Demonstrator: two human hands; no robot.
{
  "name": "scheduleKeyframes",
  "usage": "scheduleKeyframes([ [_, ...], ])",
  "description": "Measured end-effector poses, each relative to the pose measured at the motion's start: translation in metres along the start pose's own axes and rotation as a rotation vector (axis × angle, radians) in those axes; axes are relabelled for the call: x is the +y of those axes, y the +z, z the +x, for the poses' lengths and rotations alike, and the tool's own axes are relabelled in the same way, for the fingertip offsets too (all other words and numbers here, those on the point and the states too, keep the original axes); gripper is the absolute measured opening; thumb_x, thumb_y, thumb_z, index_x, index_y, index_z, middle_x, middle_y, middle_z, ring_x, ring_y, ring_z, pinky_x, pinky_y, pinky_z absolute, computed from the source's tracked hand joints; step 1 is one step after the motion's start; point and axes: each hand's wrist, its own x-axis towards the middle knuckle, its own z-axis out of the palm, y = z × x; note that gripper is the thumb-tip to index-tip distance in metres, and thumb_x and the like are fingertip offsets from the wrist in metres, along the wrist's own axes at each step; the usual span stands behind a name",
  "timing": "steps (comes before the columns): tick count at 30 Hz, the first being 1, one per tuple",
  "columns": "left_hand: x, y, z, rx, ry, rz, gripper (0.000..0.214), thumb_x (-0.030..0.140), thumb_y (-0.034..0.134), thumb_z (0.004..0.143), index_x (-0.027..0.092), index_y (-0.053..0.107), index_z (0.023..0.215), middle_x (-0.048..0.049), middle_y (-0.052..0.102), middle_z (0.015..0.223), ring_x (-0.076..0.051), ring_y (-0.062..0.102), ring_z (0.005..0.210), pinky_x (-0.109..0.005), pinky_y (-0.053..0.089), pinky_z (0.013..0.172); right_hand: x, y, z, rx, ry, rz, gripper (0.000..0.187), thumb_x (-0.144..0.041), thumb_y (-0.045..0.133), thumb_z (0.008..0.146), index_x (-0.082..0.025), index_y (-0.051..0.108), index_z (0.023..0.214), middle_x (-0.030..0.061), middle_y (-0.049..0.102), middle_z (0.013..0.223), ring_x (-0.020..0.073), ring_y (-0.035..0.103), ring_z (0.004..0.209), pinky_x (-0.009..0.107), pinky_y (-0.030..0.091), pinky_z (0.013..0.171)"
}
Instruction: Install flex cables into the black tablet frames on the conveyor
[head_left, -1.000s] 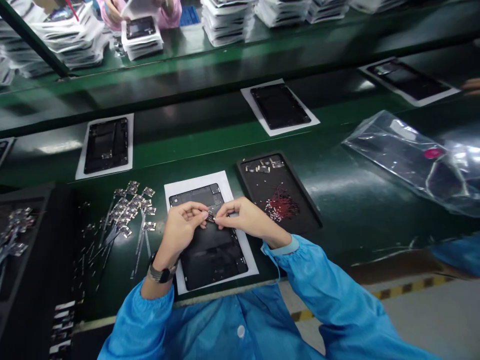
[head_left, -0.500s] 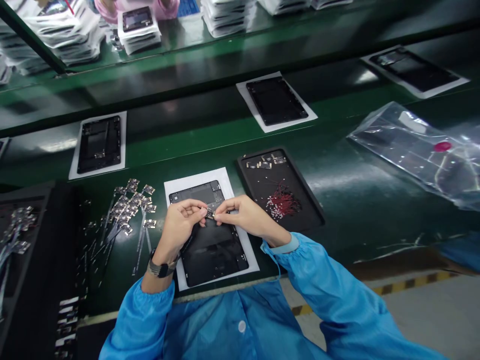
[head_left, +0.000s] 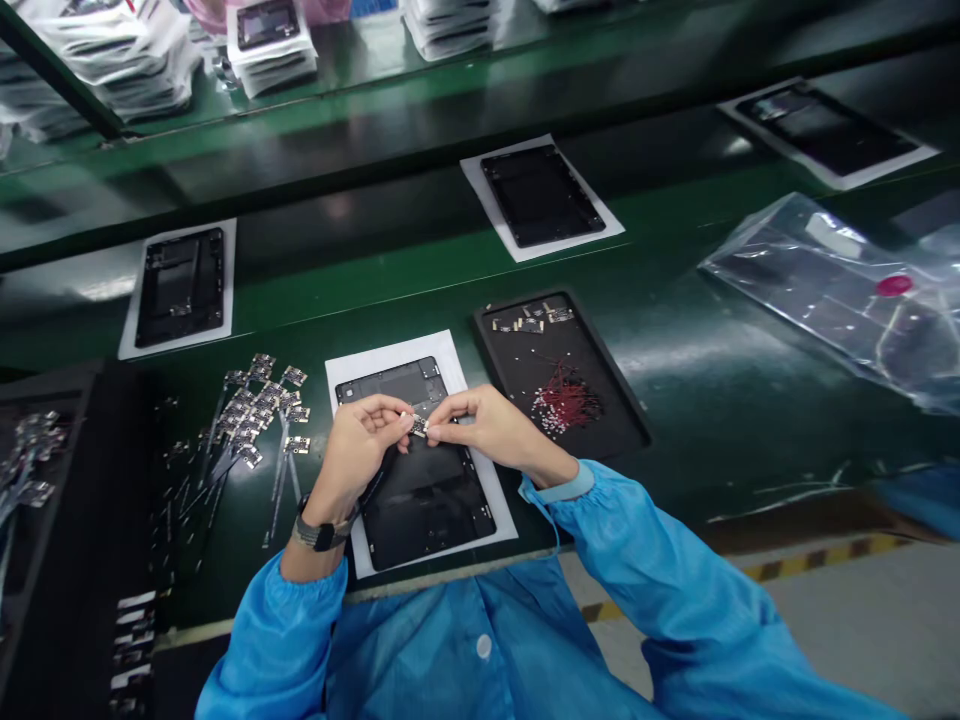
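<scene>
Between my two hands is a small circuit board (head_left: 419, 425), pinched at its ends above a black tablet back cover (head_left: 431, 500). My left hand (head_left: 369, 437) grips its left end with thumb and fingers. At the right end, the thumb and fingertips of my right hand (head_left: 484, 428) are closed on it. The cover lies on a white sheet (head_left: 504, 515) at the bench edge. To the left, a heap of small boards with ribbon cables (head_left: 251, 410) rests on the bench. On the right, a black tray (head_left: 517, 385) carries red-and-black wires (head_left: 568, 400) and several small boards (head_left: 530, 325).
Tablet covers on white sheets lie beyond, at left (head_left: 181, 285), middle (head_left: 541, 195) and right (head_left: 832, 130). A clear plastic bag (head_left: 840, 290) is at the right. A dark bin (head_left: 97, 480) stands at the left. Stacked wrapped parts (head_left: 450, 25) sit on the far ledge.
The view has shifted a little. Both hands keep hold of the small board, which now shows more of its face. The covers on the far strip appear slightly further left.
</scene>
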Motion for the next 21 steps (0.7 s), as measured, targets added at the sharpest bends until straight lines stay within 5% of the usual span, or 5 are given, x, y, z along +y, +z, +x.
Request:
scheduleKeyframes([
  [7, 0.002, -0.001, -0.002, -0.005, -0.005, 0.008, 0.019, 0.025, 0.081, 0.063, 0.013, 0.071, 0.074, -0.0008, 0.064, 0.054, -0.012, 0.058, 0.049, -0.023, 0.047, 0.051, -0.003, -0.001, 0.002, -0.024, -0.037, -0.059, 0.011, -0.026, 0.072, 0.076, -0.016, 0.074, 0.077, 0.0038, 0.075, 0.077, 0.0184, 0.068, 0.076, 0.031, 0.052, 0.076],
  [10, 0.008, -0.013, -0.006, 0.028, 0.056, -0.017, 0.018, 0.023, 0.082, 0.064, 0.013, 0.073, 0.077, -0.0026, 0.068, 0.062, -0.012, 0.061, 0.057, -0.022, 0.049, 0.057, -0.011, -0.006, -0.008, 0.099, -0.155, -0.211, 0.012, -0.023, 0.072, 0.077, -0.018, 0.074, 0.088, 0.0051, 0.076, 0.092, 0.0206, 0.066, 0.09, 0.033, 0.048, 0.083],
  [13, 0.015, -0.032, -0.012, 0.15, 0.147, -0.135, 0.018, 0.021, 0.083, 0.065, 0.014, 0.073, 0.078, -0.0025, 0.069, 0.069, -0.009, 0.061, 0.061, -0.017, 0.046, 0.055, -0.013, -0.008, -0.035, 0.233, -0.213, -0.43, 0.008, -0.024, 0.068, 0.084, -0.02, 0.071, 0.078, 0.0037, 0.073, 0.084, 0.0204, 0.062, 0.085, 0.035, 0.043, 0.081],
  [17, 0.023, -0.051, -0.017, 0.258, 0.212, -0.347, 0.017, 0.02, 0.081, 0.065, 0.017, 0.071, 0.079, 0.0036, 0.058, 0.057, -0.005, 0.048, 0.046, -0.014, 0.037, 0.041, 0.005, 0.011, -0.08, 0.232, -0.105, -0.685, 0.014, -0.027, 0.067, 0.088, -0.021, 0.07, 0.076, 0.0012, 0.066, 0.067, 0.0197, 0.057, 0.072, 0.035, 0.036, 0.072],
  [21, 0.027, -0.049, -0.017, 0.236, 0.221, -0.436, 0.024, 0.018, 0.079, 0.065, 0.018, 0.07, 0.087, 0.0017, 0.062, 0.069, -0.007, 0.053, 0.05, -0.016, 0.042, 0.041, 0.026, 0.043, -0.104, 0.336, -0.041, -0.799, 0.01, -0.028, 0.064, 0.09, -0.02, 0.069, 0.088, 0.0022, 0.064, 0.067, 0.0207, 0.054, 0.071, 0.034, 0.032, 0.068],
])
